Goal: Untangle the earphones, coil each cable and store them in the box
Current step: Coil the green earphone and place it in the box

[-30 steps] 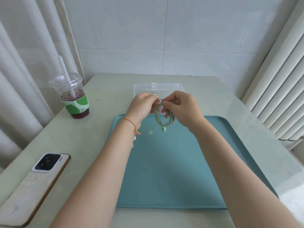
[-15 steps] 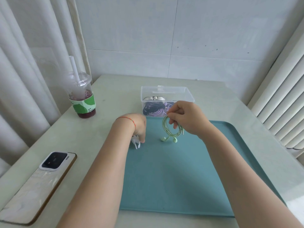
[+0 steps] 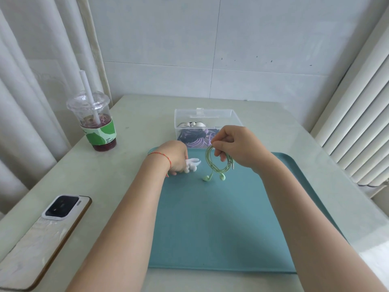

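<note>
Here, right hand (image 3: 237,148) fingers (image 3: 217,153) pinched on coiled green earphones (image 3: 216,165); left hand (image 3: 175,158) fingers curled round white clip (image 3: 192,164).

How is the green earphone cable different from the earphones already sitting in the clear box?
The green earphones hang in the air, pinched by the right hand; the purple and dark earphones lie in the clear box. The green ones form one open loop with both buds dangling; the boxed ones lie piled together. Both are coiled cables.

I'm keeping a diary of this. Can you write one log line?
right hand: holds coiled green earphones | left hand: grips white clip | box: open
</note>
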The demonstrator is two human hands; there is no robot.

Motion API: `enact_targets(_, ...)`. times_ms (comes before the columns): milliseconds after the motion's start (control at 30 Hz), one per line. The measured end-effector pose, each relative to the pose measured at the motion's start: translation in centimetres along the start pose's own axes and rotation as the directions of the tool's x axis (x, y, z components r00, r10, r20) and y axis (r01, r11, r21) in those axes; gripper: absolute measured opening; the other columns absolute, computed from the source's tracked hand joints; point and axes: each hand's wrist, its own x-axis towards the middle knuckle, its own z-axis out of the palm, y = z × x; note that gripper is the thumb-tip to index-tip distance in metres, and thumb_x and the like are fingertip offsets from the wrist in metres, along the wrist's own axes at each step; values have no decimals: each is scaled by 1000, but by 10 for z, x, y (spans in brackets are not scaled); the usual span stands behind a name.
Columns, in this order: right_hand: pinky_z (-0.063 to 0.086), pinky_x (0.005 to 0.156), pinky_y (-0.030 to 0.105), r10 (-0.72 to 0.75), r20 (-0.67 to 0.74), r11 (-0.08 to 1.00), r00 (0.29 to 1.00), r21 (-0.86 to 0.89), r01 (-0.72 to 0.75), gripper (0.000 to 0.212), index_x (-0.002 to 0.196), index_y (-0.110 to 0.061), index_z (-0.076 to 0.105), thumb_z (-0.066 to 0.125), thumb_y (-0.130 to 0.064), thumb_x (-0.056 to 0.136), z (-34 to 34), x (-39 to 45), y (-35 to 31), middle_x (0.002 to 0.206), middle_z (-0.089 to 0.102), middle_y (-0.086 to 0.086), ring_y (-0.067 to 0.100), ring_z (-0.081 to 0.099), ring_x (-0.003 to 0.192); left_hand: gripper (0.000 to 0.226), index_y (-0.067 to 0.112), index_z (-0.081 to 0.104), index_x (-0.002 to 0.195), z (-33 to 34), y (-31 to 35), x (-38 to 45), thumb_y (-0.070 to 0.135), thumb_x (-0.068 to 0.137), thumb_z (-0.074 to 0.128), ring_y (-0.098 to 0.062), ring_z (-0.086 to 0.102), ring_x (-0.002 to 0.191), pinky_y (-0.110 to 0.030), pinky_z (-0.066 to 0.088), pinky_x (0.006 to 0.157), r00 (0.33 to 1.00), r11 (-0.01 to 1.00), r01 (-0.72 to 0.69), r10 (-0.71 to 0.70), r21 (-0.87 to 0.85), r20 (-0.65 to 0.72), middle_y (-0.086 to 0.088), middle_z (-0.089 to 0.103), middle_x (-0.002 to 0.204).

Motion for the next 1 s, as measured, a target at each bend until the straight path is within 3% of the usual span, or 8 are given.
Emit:
enact_targets(100,44,51,17,1,49,1000,999,-10,-1,4,91,-3,62,58,-5,92,0,-1,0,71,72,6,11,58,50,25,12,61,100,0,2,0,-1,90,42,-28,73,75,-20,48,45,994,987,-54,40,-150,-100,-5,64,88)
enact_targets(167,45,55,20,5,69,1000,998,-17,-4,5,90,-4,63,58,-5,92,0,-1,1,70,72,4,12,58,51,28,14,55,87,0,3,1,-4,86,33,-32,73,76,-30,58,64,990,970,-76,45,-232,-135,-11,68,85)
enact_targets(267,47,59,22,20,80,1000,997,-24,-18,5,90,-5,63,58,-7,92,-1,-1,3,71,72,3,13,59,52,32,17,55,89,-2,4,4,-1,85,30,-32,71,79,-40,59,77,989,962,-86,52,-257,-138,-12,68,93)
enact_targets(400,46,59,25,32,56,999,998,-37,-30,5,90,-5,62,59,-7,92,-5,0,6,70,72,3,12,58,52,29,29,60,103,-1,9,2,13,89,40,-23,63,98,-39,57,80,989,958,-130,143,-257,34,-1,62,101)
enact_targets(500,46,58,23,33,48,999,998,-36,-31,5,91,-5,63,59,-6,92,-7,0,7,70,72,3,13,58,52,23,42,57,96,3,9,0,36,74,61,-21,70,93,-44,58,85,966,964,-148,189,-220,179,5,67,100)
enact_targets(700,46,60,26,36,51,999,998,-29,-34,4,90,-5,63,59,-6,91,-10,0,7,69,71,3,14,58,53,22,19,62,94,11,12,8,8,78,74,-23,66,68,-38,59,82,965,947,-210,240,-243,104,-10,72,92)
enact_targets(867,46,63,29,43,27,999,999,-12,-42,4,89,-6,63,59,-7,91,-16,1,9,67,71,1,14,58,52,33,29,63,98,10,9,9,17,70,75,-19,71,83,-44,56,90,956,971,-194,220,-141,197,-6,75,90)
enact_targets(1000,45,63,29,45,24,999,999,-12,-45,5,89,-5,62,59,-6,91,-17,0,9,67,71,2,15,58,53,24,29,71,93,10,12,7,16,74,73,-13,60,73,-31,54,82,953,970,-222,237,-97,190,1,71,75)
